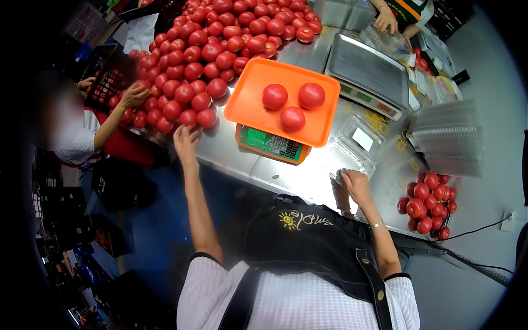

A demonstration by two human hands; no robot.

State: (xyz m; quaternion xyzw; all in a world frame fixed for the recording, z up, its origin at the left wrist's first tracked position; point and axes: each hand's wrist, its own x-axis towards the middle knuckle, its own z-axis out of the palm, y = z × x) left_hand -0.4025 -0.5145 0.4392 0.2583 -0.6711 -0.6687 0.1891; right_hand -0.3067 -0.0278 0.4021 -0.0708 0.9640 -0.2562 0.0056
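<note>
My left hand [186,144] reaches to the near edge of a large heap of red tomatoes [181,93], its fingers apart and nothing in them. Its fingertips are close below the nearest tomatoes; whether they touch one I cannot tell. My right hand [356,186] pinches the near edge of an open clear plastic clamshell box [347,151], which lies on the metal table with a white label on it. Between my hands stands a digital scale [273,144] topped by an orange tray [250,104]. Three tomatoes [292,118] rest apart on that tray.
Behind the box is a second scale [368,69] with a metal plate. Stacked clear boxes [445,137], yellow rubber bands [379,124] and a small tomato pile [429,203] are on the right. Co-workers' hands work at the heap's left [133,96] and at the far right [386,22].
</note>
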